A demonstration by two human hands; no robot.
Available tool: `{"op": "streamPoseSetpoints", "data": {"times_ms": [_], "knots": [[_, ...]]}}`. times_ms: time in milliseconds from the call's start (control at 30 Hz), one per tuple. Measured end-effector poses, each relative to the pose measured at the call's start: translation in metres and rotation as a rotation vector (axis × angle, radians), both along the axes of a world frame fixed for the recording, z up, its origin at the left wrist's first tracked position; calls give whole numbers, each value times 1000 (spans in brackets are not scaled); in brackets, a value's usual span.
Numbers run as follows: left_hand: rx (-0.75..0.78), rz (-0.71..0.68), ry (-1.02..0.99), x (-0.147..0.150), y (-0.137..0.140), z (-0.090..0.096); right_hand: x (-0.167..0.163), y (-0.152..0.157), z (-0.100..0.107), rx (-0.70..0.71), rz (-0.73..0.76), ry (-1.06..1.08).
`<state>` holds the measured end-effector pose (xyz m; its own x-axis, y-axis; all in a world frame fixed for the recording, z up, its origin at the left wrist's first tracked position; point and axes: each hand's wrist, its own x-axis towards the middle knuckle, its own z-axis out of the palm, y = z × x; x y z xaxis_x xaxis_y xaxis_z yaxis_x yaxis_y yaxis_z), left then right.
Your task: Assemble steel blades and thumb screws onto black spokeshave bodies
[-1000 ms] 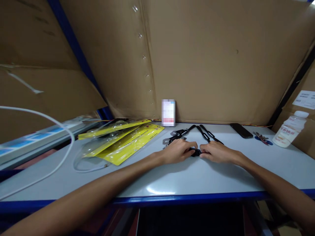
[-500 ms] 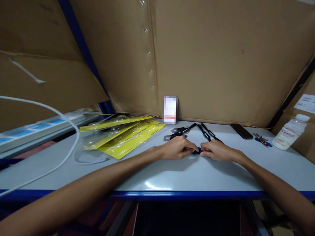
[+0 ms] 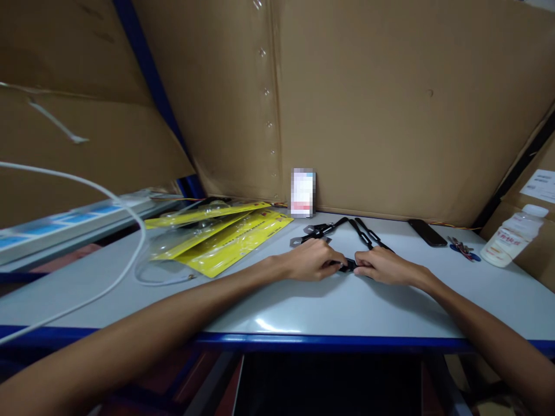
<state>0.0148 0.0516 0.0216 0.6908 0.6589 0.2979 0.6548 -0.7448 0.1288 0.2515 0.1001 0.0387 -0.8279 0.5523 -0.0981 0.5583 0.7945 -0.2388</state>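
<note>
Above the grey-white tabletop, my left hand [image 3: 313,260] is closed on one end of a black wrench-like tool [image 3: 348,266]. My right hand [image 3: 381,266] grips the other end, its thumb pressed inward. Only a short dark stretch shows in the gap between both hands, so the tool's exact kind is hard to make out. Just beyond my left hand lie black tools with grey metal heads [image 3: 310,234]. Black slotted handles [image 3: 366,233] extend away behind my right hand.
Yellow cards in clear plastic packaging [image 3: 243,242] are piled left, near a white cable [image 3: 141,231] and a power strip [image 3: 65,226]. A lit phone [image 3: 302,193] leans on the cardboard wall. To the right are a dark phone [image 3: 427,232], keys [image 3: 462,248] and a bottle [image 3: 514,237].
The view has shifted slightly. Both hands keep their grip on the black tool, with a little more of it showing between them.
</note>
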Motion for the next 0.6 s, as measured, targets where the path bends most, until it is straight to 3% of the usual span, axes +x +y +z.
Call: {"op": "streamPoseSetpoints", "data": {"times_ms": [167,333,600], "knots": [[-25,22,29,-1,1,2,-1,0,-1,-4,4,7],[-127,-60,-84,0,0,1,-1,-1,1,-6,5,-3],[-62,-7,-27,-3,5,-2,-1,-2,2,-7,-15,-10]]}}
